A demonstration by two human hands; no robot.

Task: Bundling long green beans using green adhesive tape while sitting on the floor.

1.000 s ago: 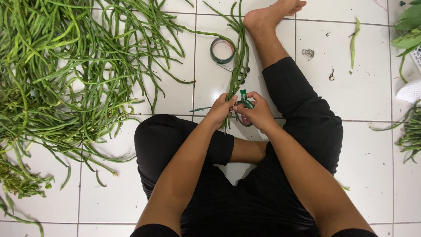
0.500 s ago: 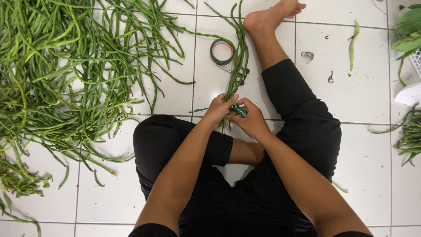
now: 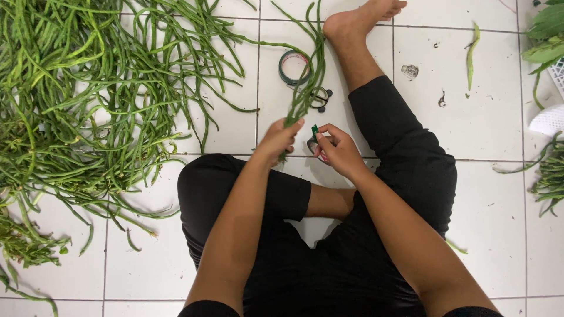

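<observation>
Loose heap of long green beans [image 3: 76,94]: floor, far left. My left hand [image 3: 279,140]: clenched round a bean bundle [image 3: 308,82], keeping stalks gathered. My right hand [image 3: 336,151]: pinching small green tape roll [image 3: 314,134], beside bundle for binding. Spare tape ring [image 3: 294,67]: tile beyond.

two hands [image 3: 311,144]; one tape roll [image 3: 294,67]; one bean bundle [image 3: 308,88]; countless loose beans [image 3: 76,100]

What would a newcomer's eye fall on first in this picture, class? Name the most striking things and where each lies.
First, the big heap of long green beans sprawled over the white tiled floor at left. Next, at centre, the left hand gripping a bundle of beans while the right hand pinches a strip of green tape, with a tape roll just beyond.
</observation>
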